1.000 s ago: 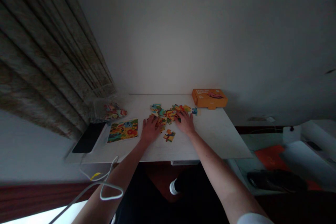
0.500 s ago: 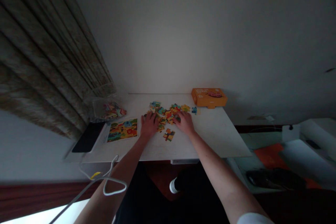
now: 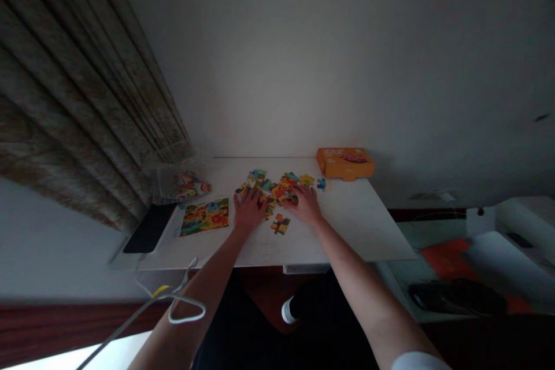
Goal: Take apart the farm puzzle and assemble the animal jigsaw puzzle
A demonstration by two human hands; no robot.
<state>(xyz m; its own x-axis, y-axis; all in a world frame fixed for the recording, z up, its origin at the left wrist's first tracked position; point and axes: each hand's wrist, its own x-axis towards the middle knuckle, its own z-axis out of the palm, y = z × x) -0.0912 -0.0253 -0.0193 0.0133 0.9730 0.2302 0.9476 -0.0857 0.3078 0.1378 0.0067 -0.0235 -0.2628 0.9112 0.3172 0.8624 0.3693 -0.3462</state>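
Colourful jigsaw puzzle pieces (image 3: pixel 281 189) lie in a loose heap on the white table (image 3: pixel 347 231). My left hand (image 3: pixel 250 208) rests on the heap's left side, fingers spread over the pieces. At the right side, my right hand (image 3: pixel 306 203) lies on the pieces with its fingers apart and slightly bent. A few joined or overlapping pieces (image 3: pixel 280 224) sit nearer me, between my wrists. Left of my left hand lies a picture card (image 3: pixel 204 217) with animals on it. The pieces directly under my fingers are hidden.
An orange puzzle box (image 3: pixel 346 164) stands at the back right, against the wall. A clear plastic bag (image 3: pixel 186 184) of more pieces lies at the back left, by the curtain (image 3: pixel 87 87). A dark phone or tablet (image 3: pixel 150 229) lies at the left edge. A white cable (image 3: pixel 191 300) hangs in front.
My left hand has shifted slightly right over the heap, its fingers spreading more. My right hand's fingers have stretched further over the pieces. The view has moved a little.
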